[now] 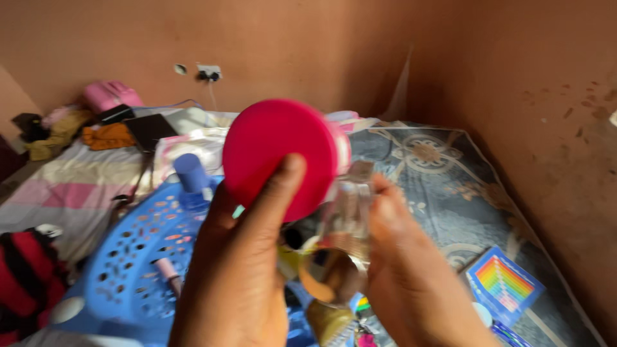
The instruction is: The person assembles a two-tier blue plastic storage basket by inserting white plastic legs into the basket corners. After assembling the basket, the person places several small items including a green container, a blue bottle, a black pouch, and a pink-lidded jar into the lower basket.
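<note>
While your left hand (pixel 241 270) grips the round pink lid (pixel 279 154) at frame centre, your right hand (pixel 411 276) clasps a clear jar (pixel 347 218) above the blue perforated basket (pixel 138 257).

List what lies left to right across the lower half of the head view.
Red and black cloth → blue perforated basket → left hand → clear bottle → right hand → blue booklet with rainbow chart.
</note>
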